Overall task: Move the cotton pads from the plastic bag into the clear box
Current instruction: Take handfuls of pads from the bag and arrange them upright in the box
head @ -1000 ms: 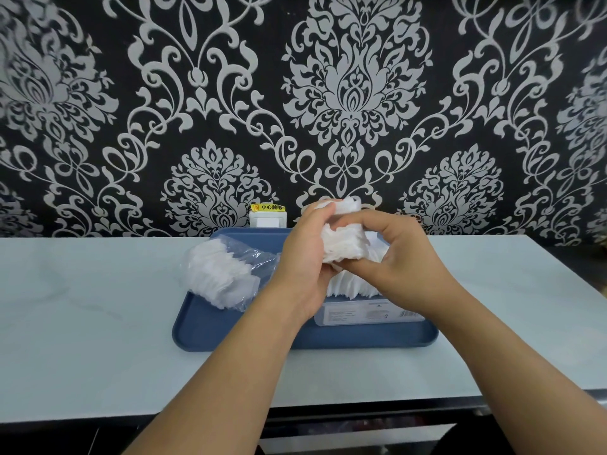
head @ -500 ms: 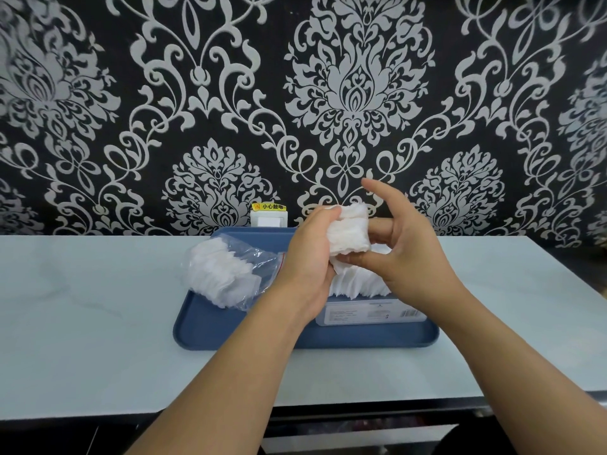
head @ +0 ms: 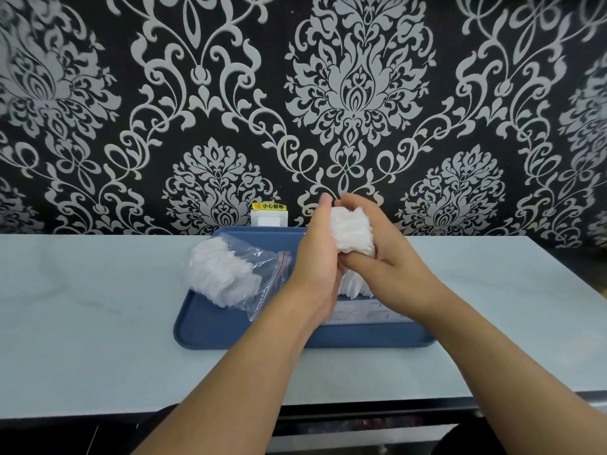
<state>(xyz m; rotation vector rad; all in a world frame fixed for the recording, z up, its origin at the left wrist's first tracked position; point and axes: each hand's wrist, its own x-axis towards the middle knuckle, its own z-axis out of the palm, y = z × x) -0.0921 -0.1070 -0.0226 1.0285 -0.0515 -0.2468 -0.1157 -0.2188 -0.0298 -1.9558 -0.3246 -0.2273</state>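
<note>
Since half a second ago the right hand (head: 387, 270) has folded its raised fingers back down, so both hands now close around the loose stack of cotton pads (head: 352, 233): the left hand (head: 320, 254) presses its palm and thumb against the stack's left side, and the right hand's fingers are curled over the top and right side with the thumb under it. The stack is squeezed square between them, which I judge to be tidying before it is lowered. It is held in the air directly above the clear box (head: 368, 311), whose labelled front wall shows just below the right wrist; pads already standing in the box rise right under the fingers, nearly touching the held stack. The plastic bag (head: 236, 274), with many pads left inside, lies well to the left of the left hand on the blue tray (head: 230, 333), its mouth toward the hand. Room is open above and to the right of the fingers; behind them the patterned wall and a small white socket (head: 269, 218) stand close, and the tray's rim runs near the wrists.
</note>
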